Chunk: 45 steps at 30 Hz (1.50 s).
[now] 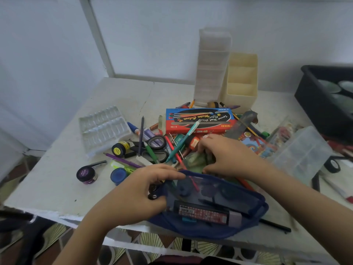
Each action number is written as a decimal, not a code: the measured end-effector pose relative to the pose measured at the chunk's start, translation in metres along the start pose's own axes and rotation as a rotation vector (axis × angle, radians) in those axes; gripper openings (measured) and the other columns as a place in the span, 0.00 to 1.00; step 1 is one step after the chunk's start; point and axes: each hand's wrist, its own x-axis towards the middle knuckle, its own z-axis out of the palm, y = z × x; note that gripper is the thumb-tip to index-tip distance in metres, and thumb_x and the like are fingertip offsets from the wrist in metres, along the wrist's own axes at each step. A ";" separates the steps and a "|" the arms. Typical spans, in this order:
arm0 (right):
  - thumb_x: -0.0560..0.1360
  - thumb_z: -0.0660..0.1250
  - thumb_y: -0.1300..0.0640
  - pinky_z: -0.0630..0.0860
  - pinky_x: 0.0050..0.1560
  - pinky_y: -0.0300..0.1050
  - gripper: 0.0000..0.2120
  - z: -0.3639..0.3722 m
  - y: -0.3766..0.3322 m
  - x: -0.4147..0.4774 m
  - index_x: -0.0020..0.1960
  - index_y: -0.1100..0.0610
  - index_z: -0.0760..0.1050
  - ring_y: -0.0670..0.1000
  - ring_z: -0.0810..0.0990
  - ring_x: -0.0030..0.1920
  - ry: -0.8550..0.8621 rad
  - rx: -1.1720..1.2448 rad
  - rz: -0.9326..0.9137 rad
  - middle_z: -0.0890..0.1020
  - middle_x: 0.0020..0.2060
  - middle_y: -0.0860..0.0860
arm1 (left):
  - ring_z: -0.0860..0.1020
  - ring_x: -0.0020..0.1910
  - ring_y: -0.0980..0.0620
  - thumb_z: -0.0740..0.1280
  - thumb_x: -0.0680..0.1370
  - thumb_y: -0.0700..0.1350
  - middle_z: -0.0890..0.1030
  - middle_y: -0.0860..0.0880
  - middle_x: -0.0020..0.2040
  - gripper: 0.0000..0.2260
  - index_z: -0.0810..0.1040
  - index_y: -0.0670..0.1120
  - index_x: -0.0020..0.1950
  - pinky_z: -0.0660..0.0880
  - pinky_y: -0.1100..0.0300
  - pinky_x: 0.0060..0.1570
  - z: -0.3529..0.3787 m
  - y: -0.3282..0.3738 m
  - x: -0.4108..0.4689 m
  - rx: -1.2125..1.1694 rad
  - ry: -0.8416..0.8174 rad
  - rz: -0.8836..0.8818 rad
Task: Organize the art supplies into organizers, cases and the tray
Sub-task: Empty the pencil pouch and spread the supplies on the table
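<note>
A blue mesh pencil case (219,203) lies at the table's front edge with a boxed item and dark pieces inside. My left hand (145,192) grips its left end near the zipper pull. My right hand (227,155) reaches over the case's far rim with curled fingers and pinches the rim, above a greenish item. Behind lies a heap of pens, pencils and scissors (154,148), a red-and-blue watercolour box (198,119) and small paint jars (87,174).
A clear paint palette (104,127) lies at left. A tall clear drawer unit (212,67) and a cream organizer (241,81) stand at the back. A clear compartment box (301,153) and a black tray (324,100) sit at right.
</note>
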 end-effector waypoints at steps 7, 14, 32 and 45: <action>0.71 0.71 0.59 0.69 0.31 0.31 0.06 -0.037 -0.006 -0.015 0.40 0.53 0.74 0.39 0.74 0.30 0.303 0.676 -0.053 0.78 0.32 0.44 | 0.72 0.58 0.70 0.62 0.65 0.41 0.70 0.71 0.60 0.24 0.77 0.61 0.56 0.69 0.77 0.51 0.000 -0.003 0.006 -0.010 -0.013 -0.027; 0.70 0.73 0.57 0.72 0.34 0.34 0.06 -0.058 -0.029 -0.042 0.42 0.55 0.77 0.43 0.77 0.33 -0.179 0.849 -0.210 0.81 0.35 0.52 | 0.74 0.57 0.66 0.63 0.64 0.45 0.76 0.67 0.56 0.21 0.79 0.62 0.54 0.71 0.73 0.53 0.000 -0.010 0.009 -0.064 -0.031 -0.029; 0.76 0.66 0.53 0.69 0.44 0.40 0.09 -0.014 -0.018 0.035 0.54 0.52 0.80 0.47 0.74 0.47 0.363 -0.014 -0.267 0.77 0.46 0.48 | 0.75 0.58 0.62 0.62 0.63 0.50 0.76 0.66 0.57 0.24 0.78 0.59 0.58 0.73 0.68 0.55 -0.001 -0.012 0.002 -0.095 0.010 -0.064; 0.71 0.71 0.47 0.69 0.36 0.31 0.07 -0.051 -0.034 -0.037 0.47 0.46 0.78 0.38 0.76 0.36 -0.232 0.230 -0.327 0.80 0.35 0.41 | 0.76 0.57 0.61 0.63 0.63 0.50 0.78 0.63 0.56 0.23 0.78 0.59 0.58 0.72 0.72 0.50 0.000 -0.013 0.004 -0.146 0.015 -0.031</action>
